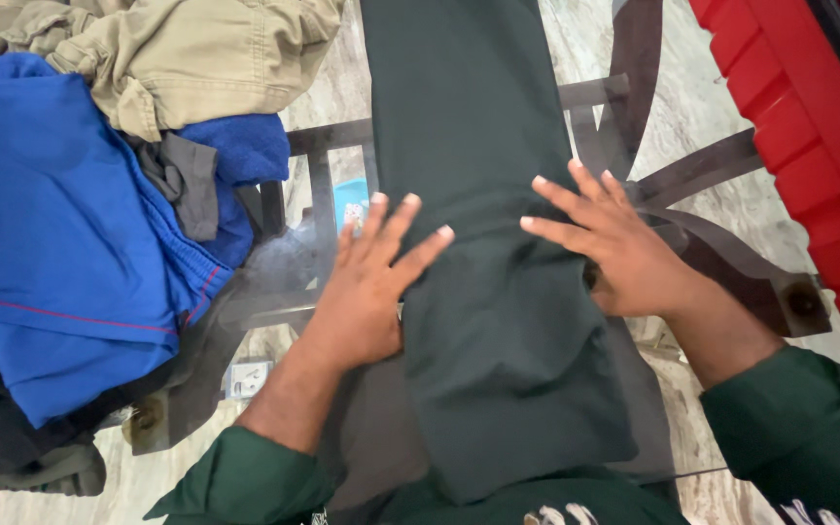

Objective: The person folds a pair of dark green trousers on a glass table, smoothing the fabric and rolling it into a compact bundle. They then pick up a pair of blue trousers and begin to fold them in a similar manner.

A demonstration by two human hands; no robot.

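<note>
Head view: left hand (367,292) and right hand (624,253) press flat on dark green trousers (498,321).

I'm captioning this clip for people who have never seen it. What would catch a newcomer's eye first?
First, the two bare hands, the left hand and the right hand, pressed flat with fingers spread on a long dark green garment lying down the middle of a glass table. Next, the bright blue garment heaped at the left under a khaki one, and the red plastic edge at the right.
</note>
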